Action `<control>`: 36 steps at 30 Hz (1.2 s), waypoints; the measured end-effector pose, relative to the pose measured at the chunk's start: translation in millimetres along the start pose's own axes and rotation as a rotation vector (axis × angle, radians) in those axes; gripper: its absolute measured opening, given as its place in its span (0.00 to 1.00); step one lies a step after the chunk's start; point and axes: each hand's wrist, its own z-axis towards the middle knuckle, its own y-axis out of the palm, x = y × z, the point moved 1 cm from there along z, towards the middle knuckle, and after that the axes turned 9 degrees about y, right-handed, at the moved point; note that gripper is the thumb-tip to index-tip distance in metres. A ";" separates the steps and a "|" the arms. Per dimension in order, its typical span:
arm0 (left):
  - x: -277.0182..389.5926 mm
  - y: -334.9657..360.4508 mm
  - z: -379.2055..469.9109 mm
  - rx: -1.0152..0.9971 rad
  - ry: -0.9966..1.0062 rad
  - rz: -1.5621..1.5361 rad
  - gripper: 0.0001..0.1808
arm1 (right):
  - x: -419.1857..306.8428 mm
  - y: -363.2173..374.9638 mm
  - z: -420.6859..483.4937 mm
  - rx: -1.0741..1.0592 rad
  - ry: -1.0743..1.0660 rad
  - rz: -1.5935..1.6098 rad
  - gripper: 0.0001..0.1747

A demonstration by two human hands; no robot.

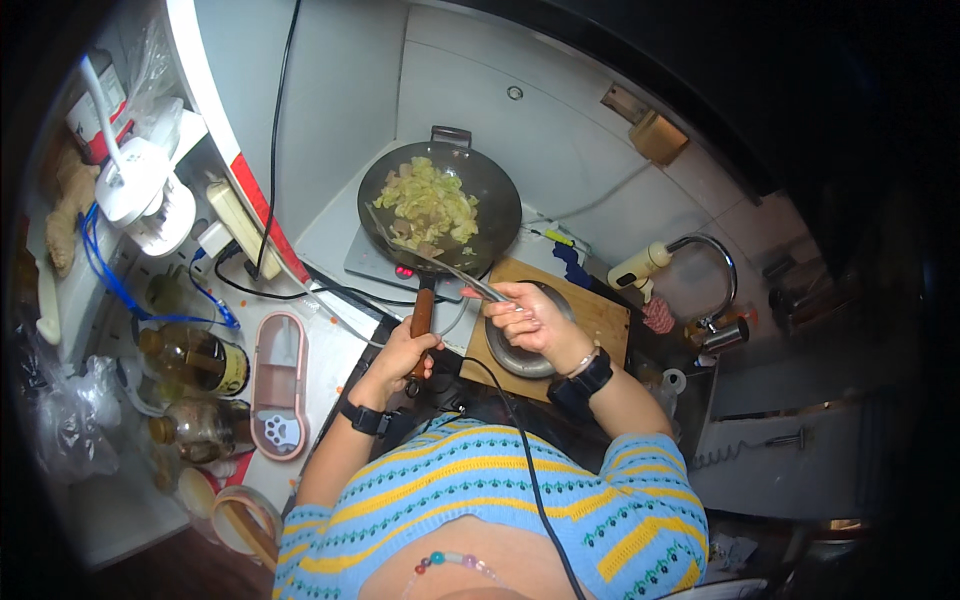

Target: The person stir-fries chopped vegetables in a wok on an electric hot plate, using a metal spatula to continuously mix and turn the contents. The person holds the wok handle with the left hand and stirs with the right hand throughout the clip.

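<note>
My left hand (405, 354) is wrapped around the brown wooden handle (423, 315) of a dark wok (499, 187). Chopped cabbage (431, 191), mixed with pale brown pieces that look like meat, lies in the wok, mostly on its left side. My right hand (525, 319) grips a metal spatula (450, 271), whose far end reaches into the wok at the lower left of the food. Beneath the wok is an induction cooker (375, 262) with a lit red display. Below my right hand, a round metal basin or lid (517, 360) rests on a wooden cutting board (615, 326).
A faucet (731, 274) and sink are at the right. Left of me stand a pink divided box (279, 386), bottles (195, 360) with dark contents and a power strip (240, 225). Black cables (337, 290) run beside the cooker. Tiled walls (480, 82) close off the back.
</note>
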 end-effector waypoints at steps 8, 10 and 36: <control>-0.7 -1.3 0.4 0.000 0.015 -0.006 0.21 | -15.0 9.4 -22.6 0.274 -0.118 -0.165 0.17; -1.6 -0.9 0.3 -0.003 0.011 -0.025 0.21 | -17.2 15.2 -37.8 0.300 -0.030 -0.270 0.17; -1.9 0.6 -0.3 0.000 0.005 -0.030 0.23 | -40.0 16.0 -38.4 1.165 -0.789 -2.267 0.19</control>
